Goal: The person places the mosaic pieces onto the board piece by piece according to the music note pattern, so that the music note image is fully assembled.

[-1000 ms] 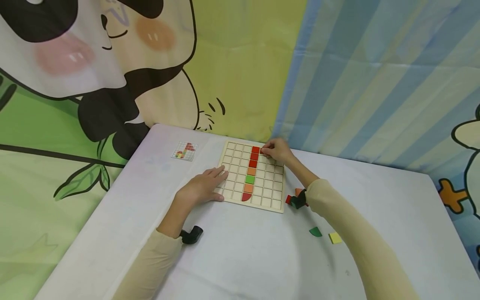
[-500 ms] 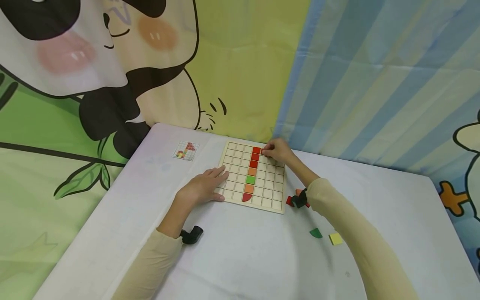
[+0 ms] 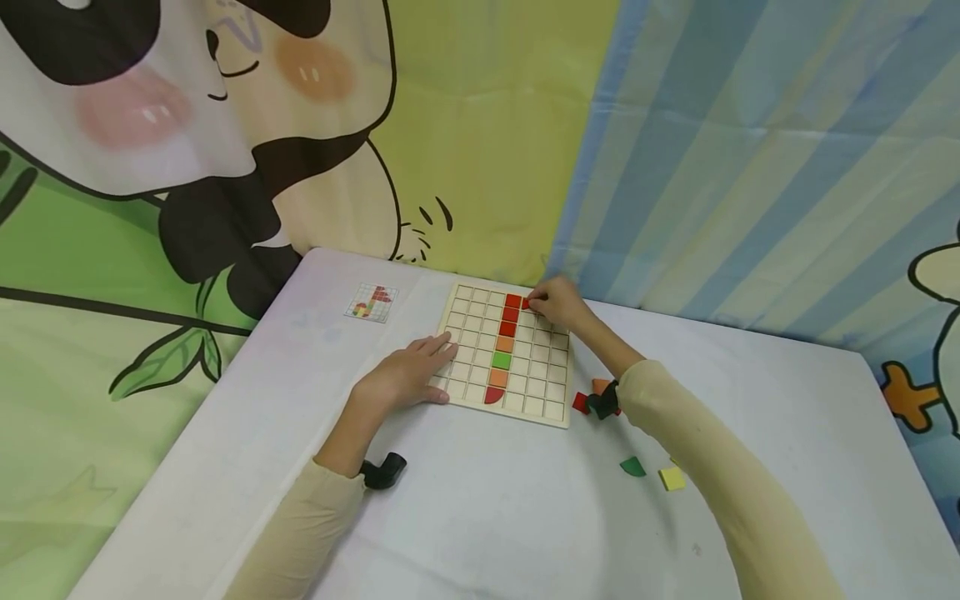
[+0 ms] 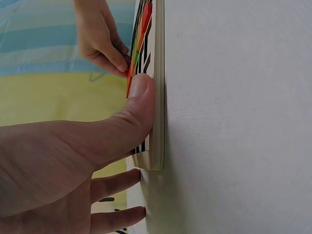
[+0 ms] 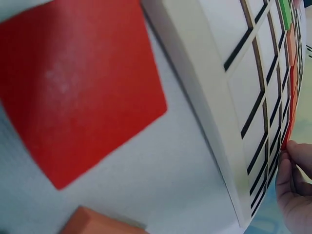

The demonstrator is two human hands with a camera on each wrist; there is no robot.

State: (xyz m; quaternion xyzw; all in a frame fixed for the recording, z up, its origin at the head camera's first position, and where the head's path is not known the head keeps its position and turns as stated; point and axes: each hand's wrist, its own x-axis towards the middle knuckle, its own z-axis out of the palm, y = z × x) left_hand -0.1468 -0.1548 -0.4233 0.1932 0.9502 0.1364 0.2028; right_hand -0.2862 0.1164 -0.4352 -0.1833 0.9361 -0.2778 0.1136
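A wooden grid board (image 3: 538, 387) lies flat on the table. One column of it bears several red squares (image 3: 511, 315), then an orange (image 3: 505, 343), a green (image 3: 501, 360) and another orange square (image 3: 498, 377), with a red quarter-circle (image 3: 494, 396) nearest me. My left hand (image 3: 401, 375) rests on the board's left edge, thumb on the near corner and fingers spread. At the far row my right hand (image 3: 558, 302) pinches a red piece (image 3: 526, 304) just right of the column; the fingers partly cover its shape.
Left of the board lies a pattern card (image 3: 372, 302). To the right are loose pieces: a red square (image 5: 83, 92), an orange piece (image 5: 100, 222), a dark green quarter-circle (image 3: 632, 467) and a yellow square (image 3: 672, 478). A printed curtain hangs behind the table.
The right hand has shifted slightly to the right, and more of the red piece shows beside the fingertips. The left hand stays in place on the board.
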